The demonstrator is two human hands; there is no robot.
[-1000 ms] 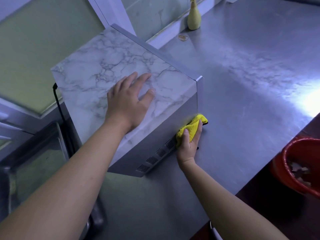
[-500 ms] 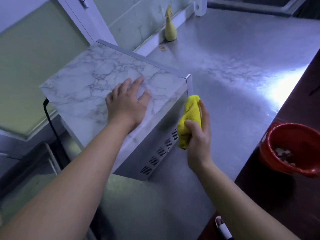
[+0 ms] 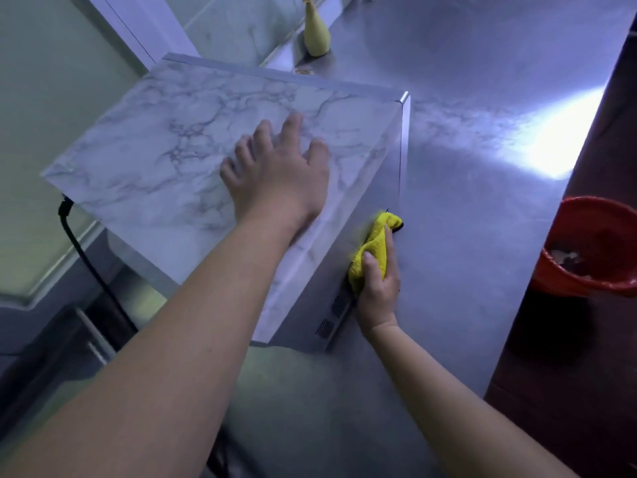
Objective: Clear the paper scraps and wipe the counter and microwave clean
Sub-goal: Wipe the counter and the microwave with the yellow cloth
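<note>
The microwave (image 3: 165, 160) has a marble-patterned top and a grey metal side with vent slots. It stands on the steel counter (image 3: 475, 208). My left hand (image 3: 279, 181) lies flat on its top with the fingers spread. A bunched yellow cloth (image 3: 374, 246) is gripped in my right hand (image 3: 377, 288) and pressed against the lower part of the microwave's right side, near the counter. Paper scraps (image 3: 565, 258) lie inside a red bin.
The red bin (image 3: 593, 229) stands on the dark floor off the counter's right edge. A pale yellow bottle-shaped object (image 3: 315, 32) stands at the back by the wall. A black power cord (image 3: 86, 257) hangs behind the microwave on the left.
My right hand has dropped with the cloth from beside the microwave's top edge down to the lower side panel. My left hand stays flat on top.
</note>
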